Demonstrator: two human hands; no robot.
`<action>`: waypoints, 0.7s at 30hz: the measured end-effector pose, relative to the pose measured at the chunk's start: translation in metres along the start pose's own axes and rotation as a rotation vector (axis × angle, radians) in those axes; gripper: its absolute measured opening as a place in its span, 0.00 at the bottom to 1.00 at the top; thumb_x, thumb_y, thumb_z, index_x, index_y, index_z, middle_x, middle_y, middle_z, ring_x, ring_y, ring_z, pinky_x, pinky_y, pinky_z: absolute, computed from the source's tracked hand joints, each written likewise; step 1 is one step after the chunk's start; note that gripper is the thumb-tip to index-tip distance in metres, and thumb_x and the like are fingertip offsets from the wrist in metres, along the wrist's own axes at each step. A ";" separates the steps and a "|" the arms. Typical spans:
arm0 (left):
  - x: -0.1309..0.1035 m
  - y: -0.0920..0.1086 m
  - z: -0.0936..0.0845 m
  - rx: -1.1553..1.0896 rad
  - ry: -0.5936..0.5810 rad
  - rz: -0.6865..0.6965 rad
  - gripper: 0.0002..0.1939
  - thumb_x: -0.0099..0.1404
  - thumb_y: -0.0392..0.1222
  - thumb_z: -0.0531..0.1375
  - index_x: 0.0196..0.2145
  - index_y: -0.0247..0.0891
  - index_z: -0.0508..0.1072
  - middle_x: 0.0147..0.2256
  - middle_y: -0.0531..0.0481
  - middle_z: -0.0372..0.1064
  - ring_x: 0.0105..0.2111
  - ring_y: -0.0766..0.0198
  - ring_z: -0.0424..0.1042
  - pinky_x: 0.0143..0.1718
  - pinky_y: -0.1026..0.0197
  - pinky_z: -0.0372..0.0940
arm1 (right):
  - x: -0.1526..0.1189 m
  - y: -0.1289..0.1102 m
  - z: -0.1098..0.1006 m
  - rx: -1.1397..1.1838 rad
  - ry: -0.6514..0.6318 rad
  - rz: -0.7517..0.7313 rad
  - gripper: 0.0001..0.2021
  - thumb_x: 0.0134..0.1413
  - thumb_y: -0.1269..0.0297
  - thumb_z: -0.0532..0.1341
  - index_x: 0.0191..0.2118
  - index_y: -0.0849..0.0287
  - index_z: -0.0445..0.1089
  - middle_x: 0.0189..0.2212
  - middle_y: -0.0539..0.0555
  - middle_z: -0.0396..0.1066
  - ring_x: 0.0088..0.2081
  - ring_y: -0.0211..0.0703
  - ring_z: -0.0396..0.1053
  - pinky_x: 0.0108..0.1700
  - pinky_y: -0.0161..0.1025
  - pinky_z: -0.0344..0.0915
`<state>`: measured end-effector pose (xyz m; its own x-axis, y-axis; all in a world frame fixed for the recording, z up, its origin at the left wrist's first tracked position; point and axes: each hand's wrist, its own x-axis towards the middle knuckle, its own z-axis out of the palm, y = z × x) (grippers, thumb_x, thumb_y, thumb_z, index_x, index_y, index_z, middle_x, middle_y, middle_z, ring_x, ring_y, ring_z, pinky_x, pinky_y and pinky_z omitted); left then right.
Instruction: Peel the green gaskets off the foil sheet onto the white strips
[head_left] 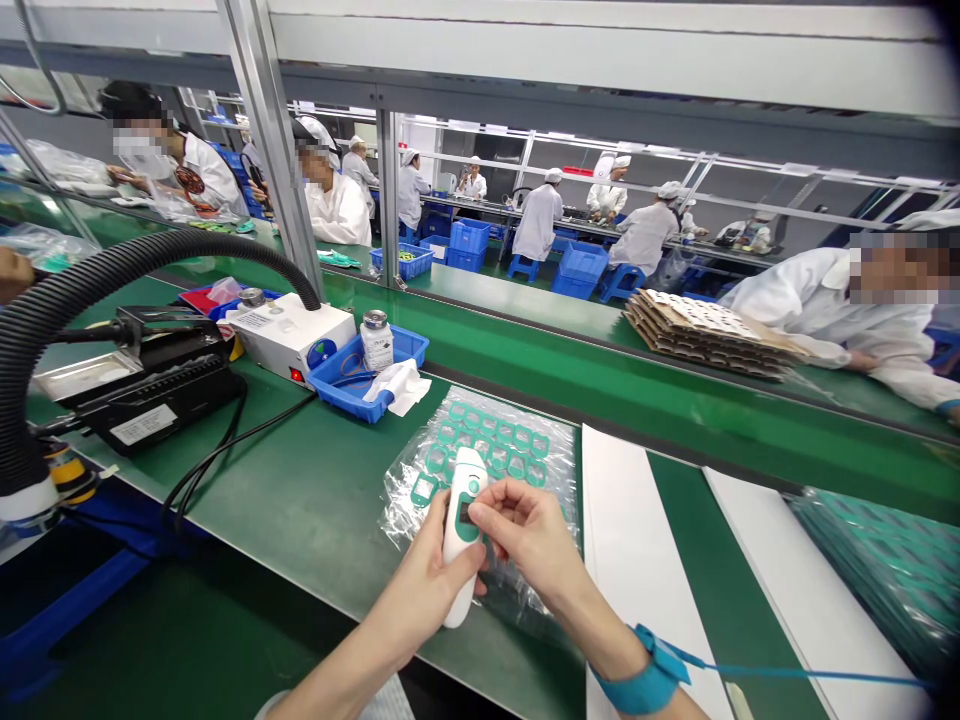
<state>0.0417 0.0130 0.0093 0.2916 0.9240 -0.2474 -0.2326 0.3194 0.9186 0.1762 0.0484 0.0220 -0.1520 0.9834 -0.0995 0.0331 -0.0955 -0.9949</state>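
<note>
White-green handheld device (461,535): 6 o'clock, tilted over desk (322,490) | left hand (433,556): wrapped round body | right hand (529,535): fingers bent at screen (465,513); from where I stand, can't tell if holding anything | risks: thumb may smudge screen; wrist cord (795,673), 4 o'clock, could tug, jolting device loose.

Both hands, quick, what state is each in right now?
Left hand: closed around the white-and-green device.
Right hand: partly closed at its screen; can't tell if it's gripping anything.
</note>
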 end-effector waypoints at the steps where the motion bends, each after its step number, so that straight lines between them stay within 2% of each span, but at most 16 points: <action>1: 0.000 0.000 0.000 0.000 0.003 -0.001 0.37 0.60 0.51 0.63 0.60 0.40 0.51 0.34 0.51 0.65 0.29 0.66 0.65 0.32 0.64 0.65 | 0.000 0.001 0.000 -0.002 0.003 -0.002 0.19 0.42 0.50 0.69 0.25 0.62 0.68 0.18 0.49 0.66 0.15 0.32 0.59 0.16 0.30 0.58; 10: 0.001 0.000 -0.001 0.000 -0.005 -0.003 0.39 0.60 0.52 0.63 0.61 0.39 0.50 0.32 0.51 0.65 0.29 0.65 0.66 0.32 0.64 0.64 | 0.001 0.004 0.001 0.011 0.013 -0.026 0.14 0.45 0.57 0.68 0.25 0.62 0.68 0.17 0.48 0.66 0.14 0.31 0.59 0.15 0.28 0.55; 16: -0.001 -0.006 -0.004 -0.058 0.078 -0.125 0.41 0.63 0.47 0.58 0.66 0.39 0.40 0.34 0.48 0.69 0.30 0.62 0.69 0.35 0.60 0.65 | 0.000 0.002 0.002 0.010 0.003 -0.029 0.11 0.46 0.60 0.66 0.25 0.62 0.67 0.17 0.47 0.66 0.14 0.31 0.61 0.14 0.27 0.56; 19: -0.001 -0.006 -0.006 -0.098 0.067 -0.105 0.36 0.66 0.51 0.54 0.65 0.40 0.43 0.33 0.48 0.70 0.30 0.60 0.70 0.36 0.58 0.66 | -0.001 0.003 0.003 0.003 0.005 -0.029 0.11 0.46 0.59 0.66 0.26 0.62 0.67 0.18 0.47 0.66 0.13 0.32 0.62 0.14 0.27 0.56; 21: -0.001 -0.006 -0.005 -0.108 0.069 -0.100 0.37 0.67 0.55 0.54 0.66 0.40 0.43 0.32 0.49 0.69 0.29 0.60 0.69 0.34 0.59 0.66 | -0.002 0.003 0.003 -0.005 0.003 -0.030 0.12 0.46 0.59 0.66 0.26 0.61 0.67 0.18 0.47 0.66 0.13 0.32 0.62 0.14 0.28 0.56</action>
<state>0.0378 0.0116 0.0028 0.2550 0.8975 -0.3598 -0.3049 0.4277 0.8509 0.1732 0.0459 0.0193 -0.1498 0.9862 -0.0699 0.0337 -0.0655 -0.9973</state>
